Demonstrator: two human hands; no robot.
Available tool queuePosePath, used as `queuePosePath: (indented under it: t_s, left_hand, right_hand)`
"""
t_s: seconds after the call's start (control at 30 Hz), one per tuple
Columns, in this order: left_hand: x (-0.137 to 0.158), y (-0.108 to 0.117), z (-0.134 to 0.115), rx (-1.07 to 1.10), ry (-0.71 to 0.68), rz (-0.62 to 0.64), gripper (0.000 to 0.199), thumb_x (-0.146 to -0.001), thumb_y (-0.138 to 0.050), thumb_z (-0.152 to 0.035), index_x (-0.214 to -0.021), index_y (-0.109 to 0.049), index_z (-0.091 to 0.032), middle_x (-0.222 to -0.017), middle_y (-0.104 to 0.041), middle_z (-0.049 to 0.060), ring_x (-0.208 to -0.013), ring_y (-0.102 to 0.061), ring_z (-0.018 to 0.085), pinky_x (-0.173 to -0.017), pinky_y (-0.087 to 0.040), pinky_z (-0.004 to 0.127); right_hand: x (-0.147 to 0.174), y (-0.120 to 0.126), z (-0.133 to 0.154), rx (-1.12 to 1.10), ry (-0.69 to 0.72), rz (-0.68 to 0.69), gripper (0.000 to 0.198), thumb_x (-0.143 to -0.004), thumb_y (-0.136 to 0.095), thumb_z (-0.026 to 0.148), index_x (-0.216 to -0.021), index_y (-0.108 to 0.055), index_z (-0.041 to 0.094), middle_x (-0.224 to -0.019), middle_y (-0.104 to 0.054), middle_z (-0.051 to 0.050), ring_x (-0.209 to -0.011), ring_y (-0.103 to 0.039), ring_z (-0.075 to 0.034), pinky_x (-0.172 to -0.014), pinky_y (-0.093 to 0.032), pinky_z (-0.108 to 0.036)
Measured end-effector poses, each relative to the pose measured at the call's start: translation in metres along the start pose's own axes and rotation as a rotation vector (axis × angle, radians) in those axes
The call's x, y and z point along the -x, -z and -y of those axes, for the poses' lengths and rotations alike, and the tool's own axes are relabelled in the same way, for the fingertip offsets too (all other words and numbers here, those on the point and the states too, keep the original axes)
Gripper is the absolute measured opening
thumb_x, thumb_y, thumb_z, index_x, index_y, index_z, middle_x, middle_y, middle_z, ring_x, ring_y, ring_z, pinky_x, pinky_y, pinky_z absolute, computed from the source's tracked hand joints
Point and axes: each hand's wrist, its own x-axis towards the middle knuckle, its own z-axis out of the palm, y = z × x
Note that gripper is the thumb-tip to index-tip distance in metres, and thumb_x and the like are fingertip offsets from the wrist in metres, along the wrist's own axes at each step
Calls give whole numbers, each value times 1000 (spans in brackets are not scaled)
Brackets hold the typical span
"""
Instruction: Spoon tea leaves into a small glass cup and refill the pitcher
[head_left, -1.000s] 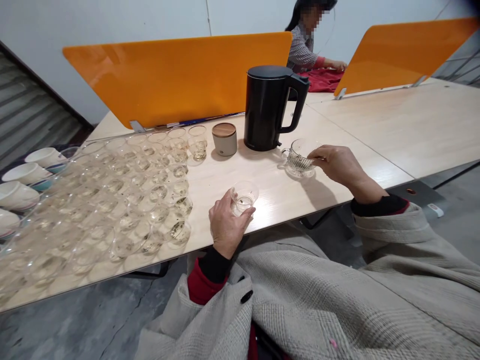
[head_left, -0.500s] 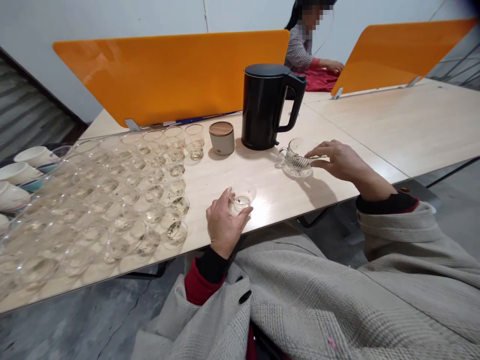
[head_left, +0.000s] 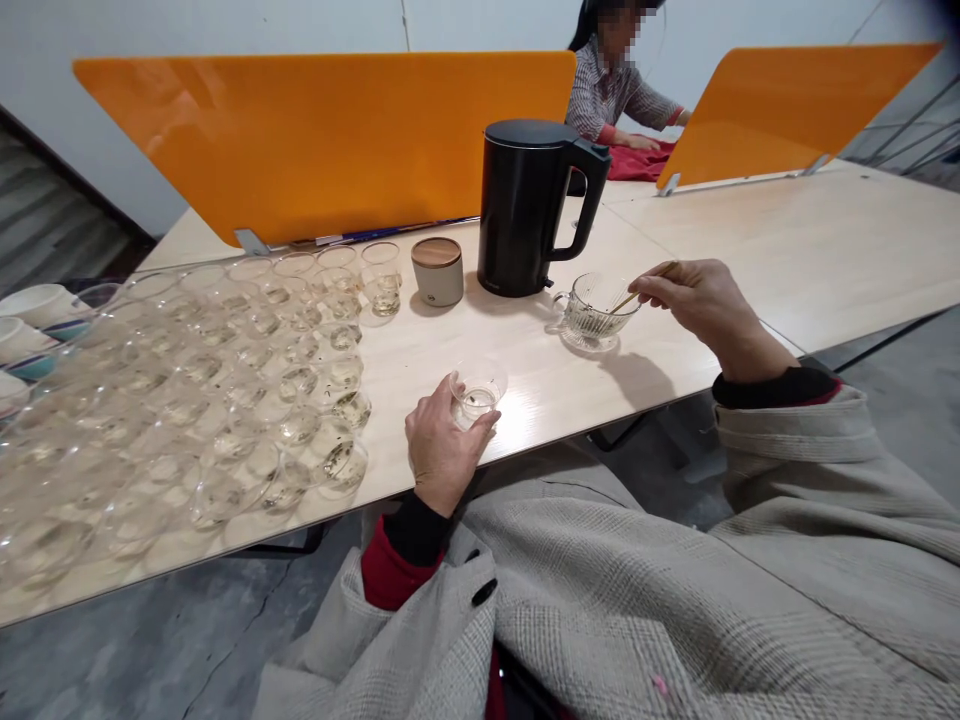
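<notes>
My left hand (head_left: 444, 437) is wrapped round a small clear plastic cup (head_left: 480, 392) near the table's front edge; a few dark bits lie at its bottom. Between the fingertips of my right hand (head_left: 686, 298) is a thin tan stick (head_left: 624, 302), slanting down into a ribbed glass cup (head_left: 589, 318). Whether its lower end is shaped like a spoon cannot be made out. The glass cup has a handle on its left, stands on a clear glass saucer (head_left: 600, 344), and holds dark flakes resembling tea leaves.
Rows of clear cups (head_left: 225, 400) with pale liquid and dark bits cover the table's left side. White paper cups (head_left: 41, 305) stand beyond them. A black kettle (head_left: 517, 215) and a wood-lidded canister (head_left: 437, 278) are behind my hands. Past the orange dividers (head_left: 322, 140), another person (head_left: 600, 95) handles red cloth.
My right hand has lifted and shifted right, and the stick now shows in its fingers above the glass cup. My left hand keeps its hold on the plastic cup. The view has shifted slightly.
</notes>
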Motion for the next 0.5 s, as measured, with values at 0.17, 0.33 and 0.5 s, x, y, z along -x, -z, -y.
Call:
queuePosePath:
  t_s: [0.17,0.33,0.5]
  left_hand:
    - [0,1,-1,0,-4,0,71,-83,-91,-33,-146,-59,-22,-128,-81,9,-119,-73,33,-105,-51,48]
    - [0,0,1,-2,-13,-1,71,-84,-91,-34,-146,-59,-20,-128,-81,9,-118,-73,34,-105,-51,49]
    - [1,0,1,-19,-16,-8,71,-84,-90,-34,-146,-59,-21,-128,-81,10,-118,-73,34,-105,-52,49]
  right_hand:
    - [-7,-8,-8,23,-48,-79,16,-84,-75,34,-79,-82,20,-72,-74,-7,-69,-64,-19,-69,-53,-35]
    - [1,-7,5,-130,-63,-75,12,-85,-77,26,-77,-81,19,-71,-72,-4,-66,-58,-14,-63,-45,-30]
    - [1,-14,8,-131,-111,-63,15,-87,-76,16,-72,-78,20,-65,-68,-3,-64,-57,-15,-62,-44,-30]
